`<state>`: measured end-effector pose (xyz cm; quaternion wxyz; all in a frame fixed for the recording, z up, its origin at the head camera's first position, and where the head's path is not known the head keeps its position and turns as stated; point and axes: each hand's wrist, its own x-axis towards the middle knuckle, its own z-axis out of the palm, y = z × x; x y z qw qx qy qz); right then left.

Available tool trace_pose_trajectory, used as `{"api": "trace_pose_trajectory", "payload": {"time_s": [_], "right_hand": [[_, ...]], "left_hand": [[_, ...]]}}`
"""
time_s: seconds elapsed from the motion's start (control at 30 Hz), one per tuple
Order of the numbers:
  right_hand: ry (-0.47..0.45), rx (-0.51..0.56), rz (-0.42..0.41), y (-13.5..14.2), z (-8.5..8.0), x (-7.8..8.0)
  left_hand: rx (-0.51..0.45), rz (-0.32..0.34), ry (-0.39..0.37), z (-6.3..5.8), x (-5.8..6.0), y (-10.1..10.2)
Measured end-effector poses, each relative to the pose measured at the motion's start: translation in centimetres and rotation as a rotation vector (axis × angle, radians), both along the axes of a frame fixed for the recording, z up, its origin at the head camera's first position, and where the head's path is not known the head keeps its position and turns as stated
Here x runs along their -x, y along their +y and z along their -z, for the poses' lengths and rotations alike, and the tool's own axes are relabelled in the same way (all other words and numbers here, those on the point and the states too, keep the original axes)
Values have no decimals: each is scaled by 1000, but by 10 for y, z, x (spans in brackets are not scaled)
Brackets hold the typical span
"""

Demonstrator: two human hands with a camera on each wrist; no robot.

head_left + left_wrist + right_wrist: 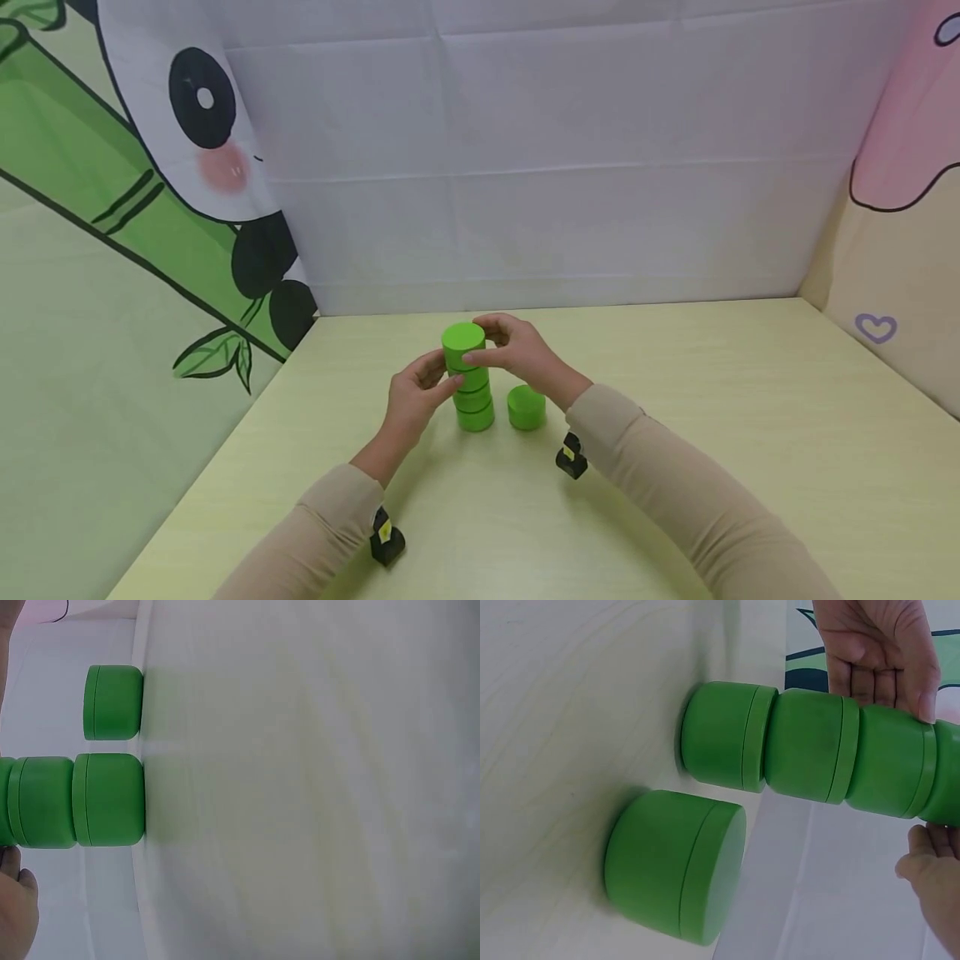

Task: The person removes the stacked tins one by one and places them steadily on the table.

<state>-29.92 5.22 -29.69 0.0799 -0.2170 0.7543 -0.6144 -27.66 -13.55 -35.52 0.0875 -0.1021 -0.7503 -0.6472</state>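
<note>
A stack of several green round lidded jars (473, 400) stands upright on the table, tilting slightly in the head view. At its top, my right hand (525, 354) holds the uppermost jar (463, 342), thumb in front and fingers behind. Just below, my left hand (412, 398) has its thumb and fingers around the jar beneath. In the right wrist view the left hand (881, 649) has its thumb against that jar (892, 757). A single green jar (527, 408) stands apart, right of the stack.
The light wooden table (712, 400) ends at a pale cloth backdrop (562, 167). Cloth with cartoon drawings hangs at the left and right. A small black device (387, 542) is at the left wrist, another (572, 457) at the right.
</note>
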Motion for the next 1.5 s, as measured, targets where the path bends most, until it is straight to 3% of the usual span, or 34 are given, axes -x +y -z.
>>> {"api": "trace_pose_trajectory", "payload": {"time_s": [1.03, 1.5], "right_hand": [[26, -53, 53, -6, -3, 1], [36, -47, 70, -6, -2, 1]], "left_hand": [[15, -30, -22, -3, 1, 2], [26, -14, -47, -4, 3, 1]]}}
